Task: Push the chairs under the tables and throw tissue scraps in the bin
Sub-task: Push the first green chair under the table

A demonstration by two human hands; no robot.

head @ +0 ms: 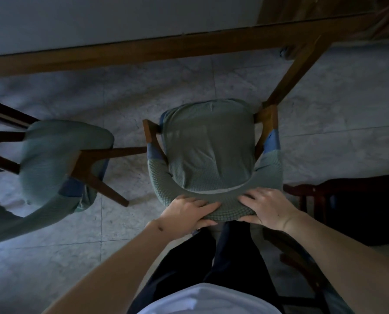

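A wooden chair with a green knitted cover (209, 146) stands in front of me, its seat facing the table (143, 51). My left hand (186, 211) and my right hand (268, 207) both grip the top of its curved backrest, fingers over the front and thumbs behind. The chair's front edge lies short of the table's wooden rail, close to the table's slanted right leg (300, 66). No tissue scraps or bin are in view.
A second green-covered chair (53, 159) stands to the left, turned at an angle, its leg reaching toward the held chair. Dark wooden furniture (347, 200) sits at the right. The floor is pale marble tile (336, 123).
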